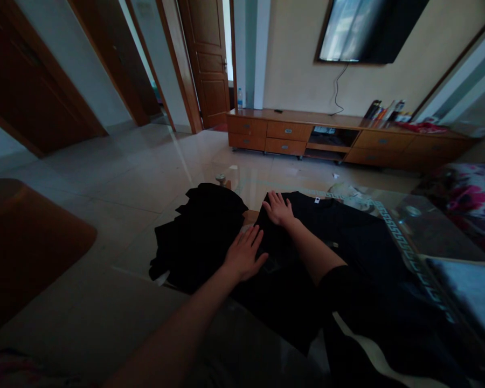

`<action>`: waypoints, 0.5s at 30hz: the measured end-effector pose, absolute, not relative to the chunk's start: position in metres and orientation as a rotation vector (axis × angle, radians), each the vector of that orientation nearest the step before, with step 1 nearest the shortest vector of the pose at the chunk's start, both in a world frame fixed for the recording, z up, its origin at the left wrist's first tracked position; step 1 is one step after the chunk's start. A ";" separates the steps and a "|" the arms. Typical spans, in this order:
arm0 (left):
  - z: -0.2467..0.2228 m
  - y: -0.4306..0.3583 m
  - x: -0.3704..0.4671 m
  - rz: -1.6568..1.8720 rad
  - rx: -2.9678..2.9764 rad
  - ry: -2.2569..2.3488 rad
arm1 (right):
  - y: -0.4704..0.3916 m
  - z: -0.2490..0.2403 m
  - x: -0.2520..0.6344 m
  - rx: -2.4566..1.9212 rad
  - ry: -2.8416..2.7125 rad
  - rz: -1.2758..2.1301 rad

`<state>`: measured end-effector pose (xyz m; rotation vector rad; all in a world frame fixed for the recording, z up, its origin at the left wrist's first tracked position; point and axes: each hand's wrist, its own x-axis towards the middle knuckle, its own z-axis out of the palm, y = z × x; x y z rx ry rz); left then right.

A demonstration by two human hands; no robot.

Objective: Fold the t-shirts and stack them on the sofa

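Light is dim and cool, its brightest patch a pale reflection glaring on the television point(359, 32) between one and two o'clock, with fainter streaks of glare on the glossy floor point(145, 167) toward ten o'clock. The black garments point(202, 231) around the centre sink into near-featureless shadow, their folds barely readable, and gloom thickens toward eight o'clock. Wide-angle distortion tilts the door frame point(111, 62) near ten o'clock, while softness blurs the flowered fabric point(479, 188) at three o'clock.
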<state>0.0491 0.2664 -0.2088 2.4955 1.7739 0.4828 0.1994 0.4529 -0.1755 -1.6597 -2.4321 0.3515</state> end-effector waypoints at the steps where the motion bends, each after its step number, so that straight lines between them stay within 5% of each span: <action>1: -0.207 0.267 0.048 0.489 2.499 1.779 | 0.451 -0.168 0.207 -1.633 -2.403 0.314; 9: -0.173 0.249 0.047 0.558 2.550 1.707 | 0.399 -0.092 0.355 -1.556 -2.298 0.196; 15: -0.151 0.217 0.041 0.578 2.432 1.552 | 0.320 -0.091 0.526 -1.671 -2.184 0.398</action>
